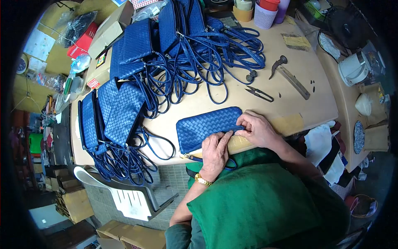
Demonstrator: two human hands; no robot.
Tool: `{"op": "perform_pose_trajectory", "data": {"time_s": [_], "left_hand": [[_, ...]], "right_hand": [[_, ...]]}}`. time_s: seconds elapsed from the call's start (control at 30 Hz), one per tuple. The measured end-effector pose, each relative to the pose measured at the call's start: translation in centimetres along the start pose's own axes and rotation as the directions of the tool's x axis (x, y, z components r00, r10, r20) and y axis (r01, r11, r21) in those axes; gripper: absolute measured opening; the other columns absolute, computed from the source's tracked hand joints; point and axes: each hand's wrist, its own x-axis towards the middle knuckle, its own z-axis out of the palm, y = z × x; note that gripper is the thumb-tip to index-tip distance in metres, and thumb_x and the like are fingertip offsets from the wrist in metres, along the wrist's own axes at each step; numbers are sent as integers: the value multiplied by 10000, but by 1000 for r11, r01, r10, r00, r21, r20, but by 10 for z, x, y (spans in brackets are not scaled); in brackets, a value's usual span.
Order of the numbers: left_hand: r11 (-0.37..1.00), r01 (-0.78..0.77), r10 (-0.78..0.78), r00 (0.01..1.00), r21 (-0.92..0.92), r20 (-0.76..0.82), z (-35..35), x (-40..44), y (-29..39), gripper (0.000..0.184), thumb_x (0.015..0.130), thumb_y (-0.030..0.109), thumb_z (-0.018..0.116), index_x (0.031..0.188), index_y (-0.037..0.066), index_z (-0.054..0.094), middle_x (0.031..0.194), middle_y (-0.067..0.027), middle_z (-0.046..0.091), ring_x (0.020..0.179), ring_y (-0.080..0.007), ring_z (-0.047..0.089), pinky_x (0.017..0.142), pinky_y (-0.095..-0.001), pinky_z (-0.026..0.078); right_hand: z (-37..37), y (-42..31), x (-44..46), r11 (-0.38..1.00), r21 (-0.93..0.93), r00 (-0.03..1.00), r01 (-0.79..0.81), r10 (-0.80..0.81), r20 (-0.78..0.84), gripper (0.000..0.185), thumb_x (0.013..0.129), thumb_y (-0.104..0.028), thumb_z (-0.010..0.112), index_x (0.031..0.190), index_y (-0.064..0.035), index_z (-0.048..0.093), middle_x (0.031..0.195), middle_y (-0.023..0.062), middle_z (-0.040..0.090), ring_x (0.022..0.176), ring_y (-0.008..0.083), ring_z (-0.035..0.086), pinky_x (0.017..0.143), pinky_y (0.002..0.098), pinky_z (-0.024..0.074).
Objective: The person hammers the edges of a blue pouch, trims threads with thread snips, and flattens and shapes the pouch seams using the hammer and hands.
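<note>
A blue woven pouch (205, 124) lies flat at the table's front edge, its strap hanging near the lower left corner. My left hand (215, 151), with a gold watch on the wrist, presses on the pouch's lower edge, fingers bent close together. At the lower right corner my right hand (255, 128) pinches the pouch's edge between thumb and fingers. Under both hands runs a strip of tan tape (238, 144) along the table edge. Further up and to the left are stacked blue woven pouches (137, 41) with looped straps (207, 54).
Small snips (260, 94), a hammer (277, 66) and a flat metal-edged tool (294, 83) lie on the table (248, 101) at right. Cups (265, 14) stand at the back. A white chair (128, 203) is at lower left. Cloth scraps (319, 145) hang at right.
</note>
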Motion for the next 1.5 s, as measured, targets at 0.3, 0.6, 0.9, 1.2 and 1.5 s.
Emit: {"op": "perform_pose_trajectory", "data": {"time_s": [0.3,0.6,0.9,1.2,1.5], "left_hand": [[997,-24,24,1000,-73,10,-5,-4,-2,355,739,-4,637,1079,94,655,987,-71,581,892,-239,557,793,-364,411],[963,238,-227,969,124,-96,-62,-21,-45,212,750,196,755,912,75,692,900,-71,598,882,-253,530,811,-386,382],[946,322,-323,946,-42,-19,-68,-10,-51,116,751,100,756,811,34,682,814,-83,610,796,-245,566,702,-346,454],[998,-6,10,998,-60,67,-20,-4,10,518,798,75,678,1299,61,550,1098,-132,564,944,-284,538,838,-373,440],[999,51,-49,987,-8,155,-8,0,5,501,810,126,680,1292,67,556,1152,-124,546,1068,-298,517,941,-400,421]], "right_hand": [[-5,-6,-1,999,0,995,46,-46,86,199,760,-83,768,878,5,634,833,37,472,592,101,466,543,269,407],[-2,-3,6,998,6,994,-61,61,96,87,800,-40,689,815,32,642,808,68,477,633,130,484,577,297,404],[-7,-7,13,995,-99,991,-31,43,124,173,803,-137,672,723,14,641,769,121,555,740,285,582,683,399,452],[7,3,12,995,-83,999,-50,50,-9,153,776,-39,681,693,44,582,670,91,503,601,204,504,582,346,393],[-4,-5,19,986,-141,992,-90,102,73,246,809,-188,647,682,19,612,701,150,552,709,331,574,667,442,437]]}}
